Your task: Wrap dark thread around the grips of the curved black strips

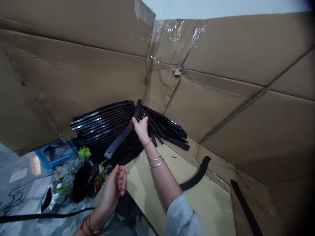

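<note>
My right hand (141, 128) reaches toward the cardboard corner, its thumb and fingers closed on a long black strap (120, 140). The strap slants down to the left; its lower end is rounded and seems to have a small hole. Behind it lies a stack of glossy black strips (105, 121), layered side by side. More dark strips (169, 127) fan out to the right of that hand. Lower and nearer to me, my left hand (118, 180) is raised over the table edge, its fingers loosely bent and apart, holding nothing.
Tall cardboard walls (221, 52) enclose the pale tabletop (150, 183) at the back. One curved black strip (197, 177) lies on it, another strip (243, 205) farther right. On the floor at left are a blue plastic stool (45, 160), bags, bottles and cables.
</note>
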The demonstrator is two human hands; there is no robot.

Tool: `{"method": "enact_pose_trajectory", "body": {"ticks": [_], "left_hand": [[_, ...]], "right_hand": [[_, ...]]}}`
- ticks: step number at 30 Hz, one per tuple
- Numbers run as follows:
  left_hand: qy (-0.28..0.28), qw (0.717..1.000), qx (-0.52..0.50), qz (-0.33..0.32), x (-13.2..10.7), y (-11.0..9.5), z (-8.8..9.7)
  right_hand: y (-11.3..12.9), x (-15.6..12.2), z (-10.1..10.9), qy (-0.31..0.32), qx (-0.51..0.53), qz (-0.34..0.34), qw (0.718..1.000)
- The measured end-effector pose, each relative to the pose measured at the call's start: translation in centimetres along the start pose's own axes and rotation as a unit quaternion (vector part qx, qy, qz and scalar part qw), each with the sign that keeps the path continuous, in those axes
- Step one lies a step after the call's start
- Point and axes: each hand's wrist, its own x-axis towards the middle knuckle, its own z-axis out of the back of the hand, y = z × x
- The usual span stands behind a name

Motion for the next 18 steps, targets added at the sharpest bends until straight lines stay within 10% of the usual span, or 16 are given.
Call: {"method": "enact_pose_trajectory", "body": {"ticks": [9, 18], "left_hand": [[-0.035, 0.996, 0.063, -0.061, -0.3, -0.7, 1.1], [-0.024, 0.995, 0.070, -0.061, -0.4, -0.4, 1.3]], "right_hand": [[-1.0, 0.4, -5.9, 0.039, -0.132, -0.042, 0.990], [0.1, 0.8, -4.7, 0.085, -0.262, -0.018, 0.961]]}}
